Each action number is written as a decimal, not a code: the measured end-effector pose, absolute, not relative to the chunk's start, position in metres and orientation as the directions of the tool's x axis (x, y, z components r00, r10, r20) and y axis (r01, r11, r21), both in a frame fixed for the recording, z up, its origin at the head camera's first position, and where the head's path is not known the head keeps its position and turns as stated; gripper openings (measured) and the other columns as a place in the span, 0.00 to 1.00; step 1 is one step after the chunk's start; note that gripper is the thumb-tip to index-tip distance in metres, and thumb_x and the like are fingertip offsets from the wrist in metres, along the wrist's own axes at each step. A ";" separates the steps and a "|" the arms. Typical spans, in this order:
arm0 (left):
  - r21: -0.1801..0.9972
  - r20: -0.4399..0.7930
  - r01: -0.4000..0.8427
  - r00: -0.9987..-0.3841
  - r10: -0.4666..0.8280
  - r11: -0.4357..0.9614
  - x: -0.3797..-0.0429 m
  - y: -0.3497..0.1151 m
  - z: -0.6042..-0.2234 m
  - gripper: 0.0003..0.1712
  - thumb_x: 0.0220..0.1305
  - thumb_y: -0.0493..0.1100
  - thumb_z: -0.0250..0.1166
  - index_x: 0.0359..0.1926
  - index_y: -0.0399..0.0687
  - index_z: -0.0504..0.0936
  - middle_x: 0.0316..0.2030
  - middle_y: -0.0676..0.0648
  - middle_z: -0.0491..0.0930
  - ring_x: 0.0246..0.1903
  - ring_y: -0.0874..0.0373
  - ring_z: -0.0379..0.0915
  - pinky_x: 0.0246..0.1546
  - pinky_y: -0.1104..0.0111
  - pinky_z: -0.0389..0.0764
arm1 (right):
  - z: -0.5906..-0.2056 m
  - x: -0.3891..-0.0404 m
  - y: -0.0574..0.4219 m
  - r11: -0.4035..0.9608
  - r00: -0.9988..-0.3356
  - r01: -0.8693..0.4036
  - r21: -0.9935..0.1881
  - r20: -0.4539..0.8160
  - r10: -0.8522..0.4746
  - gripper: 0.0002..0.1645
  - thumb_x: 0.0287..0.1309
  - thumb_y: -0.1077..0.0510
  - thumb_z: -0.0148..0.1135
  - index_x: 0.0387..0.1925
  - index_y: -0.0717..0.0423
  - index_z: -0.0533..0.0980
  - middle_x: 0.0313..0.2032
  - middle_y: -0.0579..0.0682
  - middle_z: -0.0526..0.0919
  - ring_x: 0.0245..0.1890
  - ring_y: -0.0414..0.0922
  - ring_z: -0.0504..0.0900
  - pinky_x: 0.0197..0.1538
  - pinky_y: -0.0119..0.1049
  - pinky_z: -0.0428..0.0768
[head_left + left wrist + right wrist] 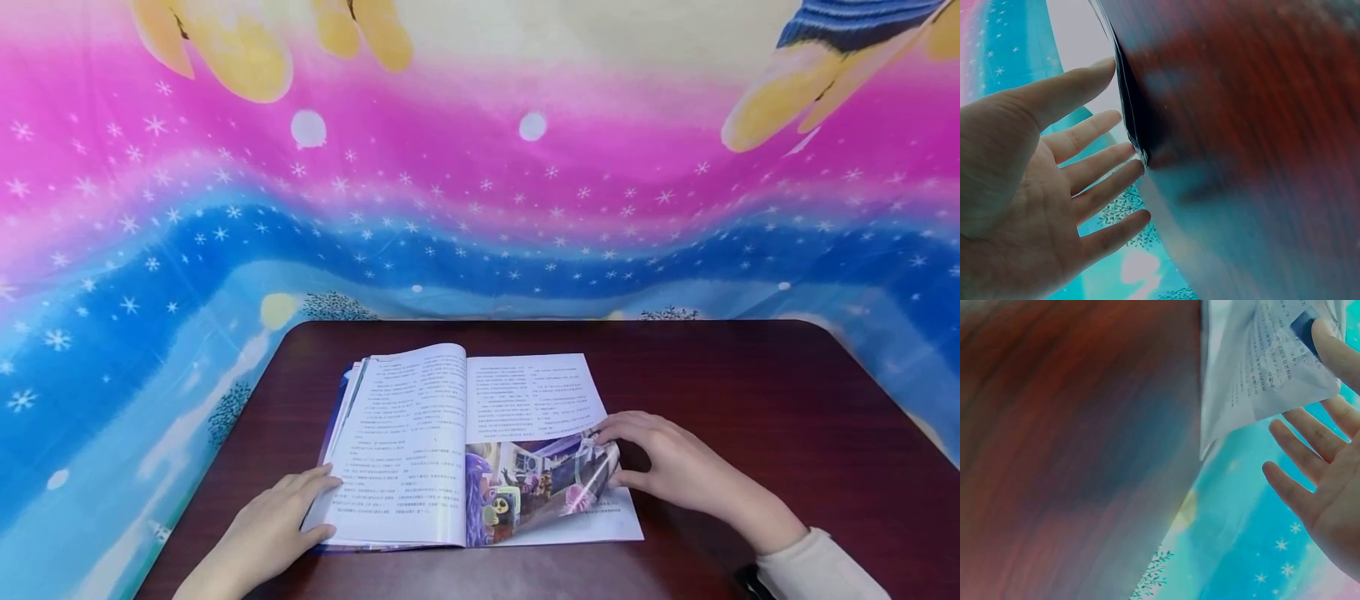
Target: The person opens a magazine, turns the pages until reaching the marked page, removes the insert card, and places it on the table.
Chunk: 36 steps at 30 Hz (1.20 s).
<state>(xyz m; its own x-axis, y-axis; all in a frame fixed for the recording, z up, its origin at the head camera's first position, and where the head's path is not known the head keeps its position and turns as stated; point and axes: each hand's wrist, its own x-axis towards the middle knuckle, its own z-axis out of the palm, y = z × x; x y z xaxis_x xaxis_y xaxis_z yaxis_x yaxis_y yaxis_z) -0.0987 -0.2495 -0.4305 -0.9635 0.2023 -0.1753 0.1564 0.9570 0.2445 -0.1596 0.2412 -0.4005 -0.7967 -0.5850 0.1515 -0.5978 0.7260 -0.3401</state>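
An open magazine (397, 433) lies on the dark table, its left side thicker with stacked pages. My right hand (667, 458) pinches the outer edge of a right-hand page (525, 479) between thumb and fingers. That page's lower part is lifted and curled, with a colourful cartoon picture on it and printed text above. In the right wrist view the thumb presses on the printed page (1260, 375), and the other fingers of the hand (1329, 456) are spread. My left hand (262, 521) rests on the magazine's lower left edge with fingers extended; the left wrist view shows its fingertips at the page edges.
The reddish-brown table (750, 400) has rounded far corners. Behind and beside it hangs a pink and blue cloth (480, 208) printed with snowflakes. A pale sleeve (817, 567) covers the right forearm.
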 end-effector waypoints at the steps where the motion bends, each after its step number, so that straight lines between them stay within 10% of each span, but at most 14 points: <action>1: 0.238 -0.170 0.164 -0.963 0.207 0.957 -0.099 -0.250 -0.431 0.32 0.53 0.51 0.76 0.58 0.46 0.80 0.64 0.39 0.72 0.62 0.38 0.68 0.55 0.40 0.71 | -0.399 -0.160 0.240 0.724 -0.795 -0.601 -0.338 0.166 -0.583 0.24 0.45 0.52 0.80 0.47 0.41 0.82 0.53 0.42 0.81 0.56 0.48 0.78 0.56 0.51 0.77; 24: 0.270 0.228 0.410 -0.906 0.356 0.871 -0.098 -0.202 -0.405 0.16 0.62 0.44 0.71 0.51 0.62 0.85 0.54 0.60 0.81 0.55 0.58 0.77 0.55 0.52 0.77 | -0.382 -0.155 0.224 0.696 -0.733 -0.670 -0.259 0.385 -0.562 0.29 0.38 0.53 0.83 0.47 0.44 0.82 0.55 0.43 0.79 0.60 0.47 0.74 0.59 0.47 0.70; 36: 0.354 0.263 0.458 -0.886 0.383 0.816 -0.106 -0.174 -0.393 0.16 0.64 0.45 0.69 0.53 0.61 0.84 0.55 0.59 0.80 0.56 0.59 0.75 0.56 0.53 0.76 | -0.386 -0.153 0.219 0.613 -0.698 -0.707 -0.352 0.486 -0.526 0.30 0.37 0.58 0.83 0.46 0.46 0.81 0.54 0.44 0.80 0.59 0.46 0.74 0.64 0.20 0.58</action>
<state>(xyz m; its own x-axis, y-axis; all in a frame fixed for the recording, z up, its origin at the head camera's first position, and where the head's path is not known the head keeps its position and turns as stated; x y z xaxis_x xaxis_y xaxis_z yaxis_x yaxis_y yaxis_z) -0.1065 -0.1737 -0.3935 -0.8857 0.3829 0.2626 0.4576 0.8156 0.3542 -0.1526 0.2188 -0.3856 -0.6977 -0.5261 0.4863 -0.7075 0.6126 -0.3523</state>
